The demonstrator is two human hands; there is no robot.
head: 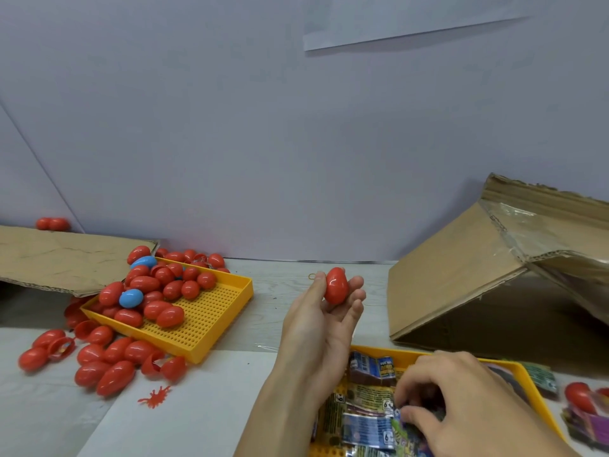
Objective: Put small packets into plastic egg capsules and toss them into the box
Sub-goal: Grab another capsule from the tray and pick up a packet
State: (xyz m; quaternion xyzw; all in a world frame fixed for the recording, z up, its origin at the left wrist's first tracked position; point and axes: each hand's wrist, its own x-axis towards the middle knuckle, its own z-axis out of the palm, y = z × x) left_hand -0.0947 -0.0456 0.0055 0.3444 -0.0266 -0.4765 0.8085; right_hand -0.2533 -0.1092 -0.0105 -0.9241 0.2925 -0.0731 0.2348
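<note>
The left hand (324, 311), palm up, pinches a closed red egg capsule (336, 285) between thumb and fingertips, raised toward the tilted cardboard box (461, 275), seemingly ready to toss. The right hand (454, 400) curls its fingers over the small packets (365, 410) in the near yellow tray (527, 384), apparently picking the next one.

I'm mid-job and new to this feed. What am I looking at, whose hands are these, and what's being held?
There is no machine here: one camera worn on a person's head looks down at their two bare hands. The left hand holds up a closed red egg capsule. The right hand reaches into a yellow tray of packets, fingers curled on one. On the left, another yellow tray holds red capsules and two blue ones, with more spilled on the table. A tilted cardboard box stands on the right.
</note>
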